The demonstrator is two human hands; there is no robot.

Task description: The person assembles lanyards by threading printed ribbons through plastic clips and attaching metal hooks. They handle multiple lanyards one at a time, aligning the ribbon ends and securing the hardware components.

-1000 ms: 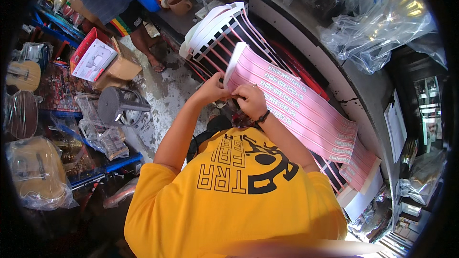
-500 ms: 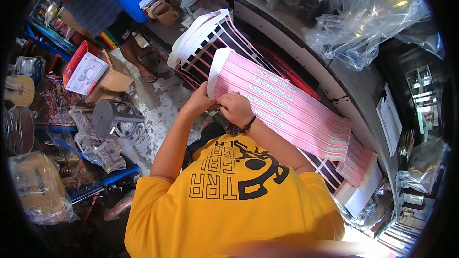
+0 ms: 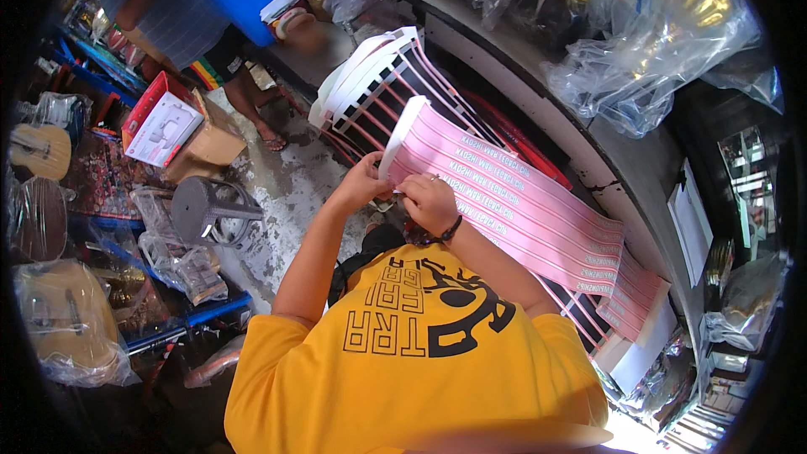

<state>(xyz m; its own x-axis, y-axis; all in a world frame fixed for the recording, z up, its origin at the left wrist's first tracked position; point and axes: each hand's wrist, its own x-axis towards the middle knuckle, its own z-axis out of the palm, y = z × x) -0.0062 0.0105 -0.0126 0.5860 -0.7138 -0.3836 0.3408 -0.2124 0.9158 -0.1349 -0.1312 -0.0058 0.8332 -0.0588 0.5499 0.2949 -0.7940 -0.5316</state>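
Observation:
A long pink sheet (image 3: 538, 219) printed with rows of white lettering and thin stripes lies across the counter side, with a white strip along its near-left end. My left hand (image 3: 365, 183) pinches the corner of that end between thumb and fingers. Close beside it, my right hand (image 3: 429, 203) has its fingers closed on the sheet's lower edge; a dark band circles that wrist. What lies between the fingertips is partly hidden. Under the pink sheet are white sheets with cut-out strips (image 3: 370, 76), curled at their far end.
A dark curved counter (image 3: 521, 76) runs along the right, with clear plastic bags (image 3: 622, 76) on it. Left are a grey stool-like stand (image 3: 197, 208), a red-and-white box (image 3: 164, 130), wrapped guitars (image 3: 71, 319) and a blue rail. Another person (image 3: 168, 17) stands at the upper left.
The view has shifted slightly, so the scene sits a little lower and to the right. Both hands stay at the same end of the pink sheet, with only slight finger movement.

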